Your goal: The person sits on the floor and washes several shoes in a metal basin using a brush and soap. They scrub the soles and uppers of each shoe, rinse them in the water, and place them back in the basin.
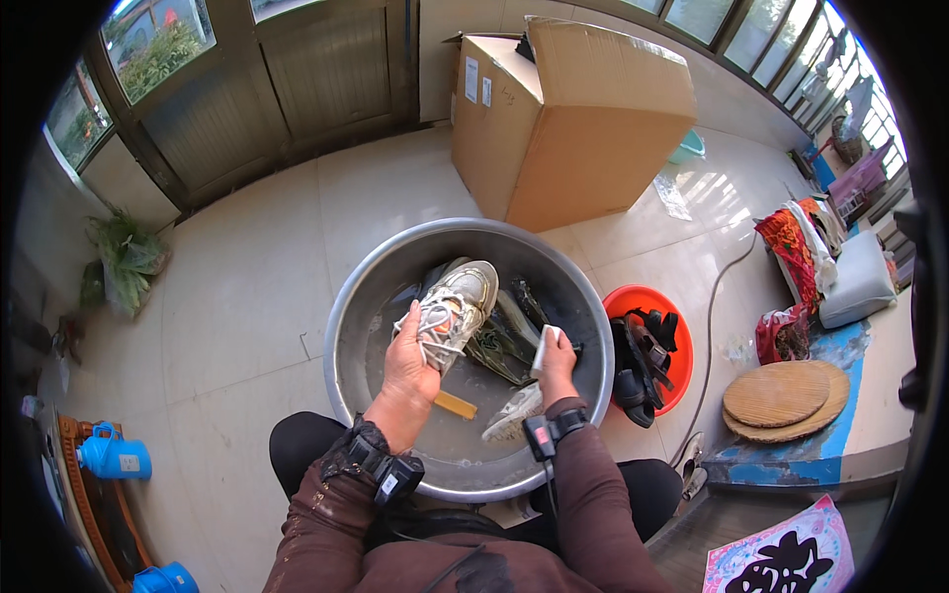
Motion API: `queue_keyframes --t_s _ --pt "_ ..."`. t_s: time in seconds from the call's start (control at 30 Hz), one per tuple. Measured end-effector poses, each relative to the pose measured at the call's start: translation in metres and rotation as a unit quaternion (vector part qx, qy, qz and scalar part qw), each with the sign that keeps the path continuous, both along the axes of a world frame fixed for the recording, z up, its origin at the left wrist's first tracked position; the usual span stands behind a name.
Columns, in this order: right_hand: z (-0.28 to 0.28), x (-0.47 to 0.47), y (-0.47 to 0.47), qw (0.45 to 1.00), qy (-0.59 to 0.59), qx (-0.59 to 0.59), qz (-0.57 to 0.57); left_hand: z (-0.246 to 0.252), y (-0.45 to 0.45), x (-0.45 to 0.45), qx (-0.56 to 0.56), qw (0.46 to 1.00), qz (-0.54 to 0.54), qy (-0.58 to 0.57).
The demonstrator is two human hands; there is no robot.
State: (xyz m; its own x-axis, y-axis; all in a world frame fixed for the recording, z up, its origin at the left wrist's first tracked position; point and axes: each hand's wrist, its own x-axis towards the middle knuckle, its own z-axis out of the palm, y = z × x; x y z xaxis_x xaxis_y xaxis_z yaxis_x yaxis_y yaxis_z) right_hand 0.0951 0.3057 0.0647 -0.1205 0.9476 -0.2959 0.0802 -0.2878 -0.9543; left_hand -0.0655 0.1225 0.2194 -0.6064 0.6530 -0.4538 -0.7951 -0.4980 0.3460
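Note:
My left hand (410, 374) grips a pale lace-up sneaker (474, 293) by its side, toe pointing away and laces up. It is held over a large round metal basin (337, 348) of water. In my right hand (560, 370) is a small white object (546, 347); whether it is a brush or a bar of soap, I cannot tell. Several dark green shoes (495, 348) lie in the basin between my hands. Another whitish shoe (513, 412) sits partly in the water below my right hand. A yellow bar-shaped object (454, 405) lies near my left wrist.
A red-orange basin (686, 370) holding dark sandals (645, 348) stands right of the metal one. Beyond is a big cardboard box (563, 141). A cable (713, 326) crosses the floor at right, near round wooden boards (778, 396). Blue kettle-like jugs (118, 454) stand at left.

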Motion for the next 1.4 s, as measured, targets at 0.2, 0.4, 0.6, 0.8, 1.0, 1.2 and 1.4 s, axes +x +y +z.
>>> queue_keyframes --t_s 0.2,0.4,0.6,0.8,1.0,1.2,1.4 --pt "-0.047 0.048 0.055 0.931 -0.327 0.141 0.077 0.003 -0.018 -0.017 -0.088 0.996 0.025 0.023" --pt "-0.058 0.043 0.086 0.827 -0.487 0.237 0.152 0.006 -0.027 -0.025 -0.097 0.994 0.058 -0.003" --pt "-0.070 0.044 0.089 0.744 -0.585 0.231 0.225 0.006 -0.034 -0.030 -0.099 0.993 0.055 -0.010" --pt "-0.065 0.015 0.051 0.748 -0.416 0.497 0.143 0.007 -0.039 -0.030 -0.106 0.991 0.073 -0.023" --pt "-0.084 -0.023 -0.066 0.680 -0.316 0.438 0.495 0.016 -0.040 -0.027 -0.098 0.992 0.077 -0.024" --pt "-0.098 -0.022 -0.078 0.795 -0.247 0.434 0.344 0.019 -0.042 -0.028 -0.112 0.990 0.080 -0.026" --pt "-0.107 -0.016 -0.104 0.723 -0.318 0.294 0.538 0.015 -0.041 -0.027 -0.099 0.992 0.075 -0.029"
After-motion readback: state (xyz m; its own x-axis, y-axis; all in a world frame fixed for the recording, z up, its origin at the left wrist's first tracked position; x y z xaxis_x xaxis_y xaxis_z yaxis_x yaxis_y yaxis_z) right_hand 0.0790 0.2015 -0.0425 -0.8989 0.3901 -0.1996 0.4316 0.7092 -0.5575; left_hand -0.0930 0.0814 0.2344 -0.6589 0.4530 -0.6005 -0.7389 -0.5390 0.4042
